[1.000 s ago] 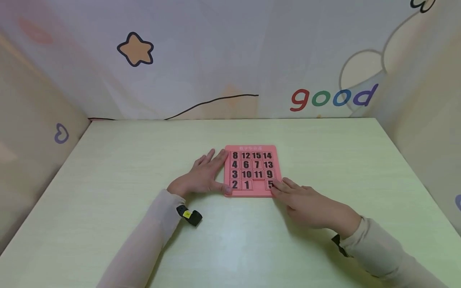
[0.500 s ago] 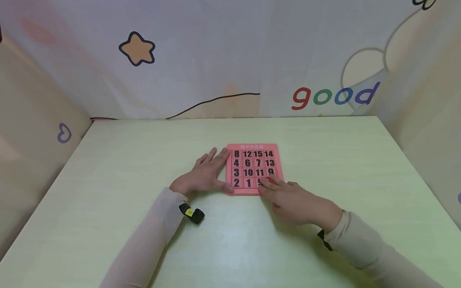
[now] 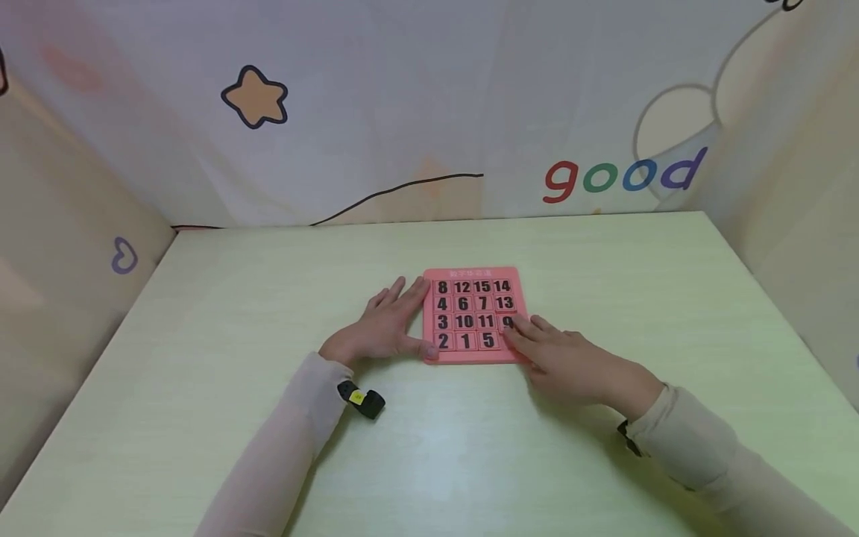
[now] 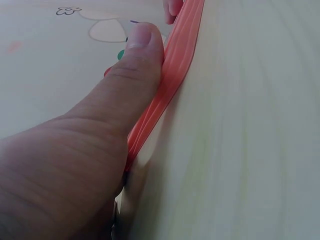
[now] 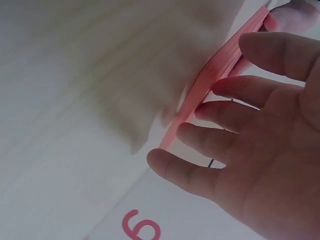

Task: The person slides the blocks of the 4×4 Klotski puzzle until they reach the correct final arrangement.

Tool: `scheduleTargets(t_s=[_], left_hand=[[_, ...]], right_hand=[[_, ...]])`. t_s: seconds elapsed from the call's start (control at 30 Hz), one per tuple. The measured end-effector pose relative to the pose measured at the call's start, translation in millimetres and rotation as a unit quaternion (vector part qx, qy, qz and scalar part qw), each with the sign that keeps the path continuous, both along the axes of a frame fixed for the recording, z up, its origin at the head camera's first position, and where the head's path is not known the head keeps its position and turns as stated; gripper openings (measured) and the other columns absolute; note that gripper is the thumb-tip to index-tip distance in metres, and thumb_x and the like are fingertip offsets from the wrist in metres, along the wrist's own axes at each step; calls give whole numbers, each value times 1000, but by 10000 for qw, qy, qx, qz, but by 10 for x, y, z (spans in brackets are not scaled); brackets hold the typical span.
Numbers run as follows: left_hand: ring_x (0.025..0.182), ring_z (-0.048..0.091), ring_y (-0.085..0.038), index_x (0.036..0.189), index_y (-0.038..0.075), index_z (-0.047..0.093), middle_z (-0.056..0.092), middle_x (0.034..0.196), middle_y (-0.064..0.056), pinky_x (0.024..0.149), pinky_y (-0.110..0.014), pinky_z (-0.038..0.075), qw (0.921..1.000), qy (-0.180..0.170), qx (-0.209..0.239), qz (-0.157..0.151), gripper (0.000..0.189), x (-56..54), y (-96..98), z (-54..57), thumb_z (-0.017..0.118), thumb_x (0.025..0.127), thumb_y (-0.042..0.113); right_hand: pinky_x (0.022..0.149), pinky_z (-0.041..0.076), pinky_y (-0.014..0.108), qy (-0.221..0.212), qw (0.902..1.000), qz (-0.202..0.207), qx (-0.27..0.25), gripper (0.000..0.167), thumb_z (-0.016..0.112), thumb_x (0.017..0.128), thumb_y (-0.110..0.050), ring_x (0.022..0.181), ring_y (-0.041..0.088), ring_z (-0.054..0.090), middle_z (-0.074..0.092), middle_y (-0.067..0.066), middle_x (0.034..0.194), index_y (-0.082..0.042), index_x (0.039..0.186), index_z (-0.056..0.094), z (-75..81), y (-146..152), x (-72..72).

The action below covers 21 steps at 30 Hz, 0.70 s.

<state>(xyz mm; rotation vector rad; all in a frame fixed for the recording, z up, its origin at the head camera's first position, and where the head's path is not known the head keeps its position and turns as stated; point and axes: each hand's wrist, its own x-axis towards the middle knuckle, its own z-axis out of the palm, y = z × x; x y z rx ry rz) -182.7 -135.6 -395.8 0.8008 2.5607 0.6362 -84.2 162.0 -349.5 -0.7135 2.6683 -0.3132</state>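
1. The left hand (image 3: 376,332) lies along the left edge of the board (image 3: 470,357), fingers straight and spread, thumb at the near left corner; I'd call it bracing, not gripping.
2. The board sits roughly midway between the left and right edges of the desk (image 3: 403,462), between the two hands, which are well apart. It is nearly square, with no clear long axis.
3. Tile 5 (image 3: 488,340) is third in the near row. The corner slot right of it is partly covered; I cannot tell whether it is bare.
4. Tile 9 (image 3: 506,321) lies just beyond that slot, so the line that matters, I judge, runs along the board's right edge.
5. The right hand (image 3: 573,364), fingers straight, has its tips at 9 and is the nearer hand.
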Motion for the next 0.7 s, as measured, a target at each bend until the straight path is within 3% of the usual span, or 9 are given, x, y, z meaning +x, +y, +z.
scheduleTargets(t_s=[0.17, 0.33, 0.5, 0.7], left_hand=[[152, -15, -22, 164, 15, 1, -3, 169, -1, 121, -43, -7, 10000, -1, 8, -3, 122, 0, 5, 19, 74, 80, 65], [152, -16, -22, 164, 16, 1, -3, 169, 0, 121, -43, -8, 10000, 37, -30, 2, 122, -13, 5, 40, 74, 80, 67], [152, -16, -22, 163, 17, -1, -4, 169, 1, 121, -43, -8, 10000, 7, -72, 4, 123, -11, -6, 37, 73, 80, 68], [153, -15, -23, 164, 18, 0, -3, 169, 1, 121, -45, -7, 10000, -69, 34, 12, 123, 10, 5, 9, 75, 79, 66]], right_hand=[[101, 41, 66, 203, 9981, 573, -58, 53, 58, 100, -11, 142, 48, 33, 35, 23, 158, 1, 150, 45, 98, 26, 158], [104, 39, 66, 16, 9974, 707, -112, 54, 60, 99, -12, 142, 49, 31, 34, 24, 158, -2, 150, 47, 208, 27, 208], [106, 31, 71, -212, 9992, 308, -130, 58, 60, 101, -17, 147, 50, 19, 25, 24, 162, -4, 155, 40, 271, -38, 15], [110, 21, 73, -373, 9983, -253, -375, 64, 54, 104, -27, 149, 49, 9, 18, 22, 165, -1, 157, 31, 142, -73, -313]])
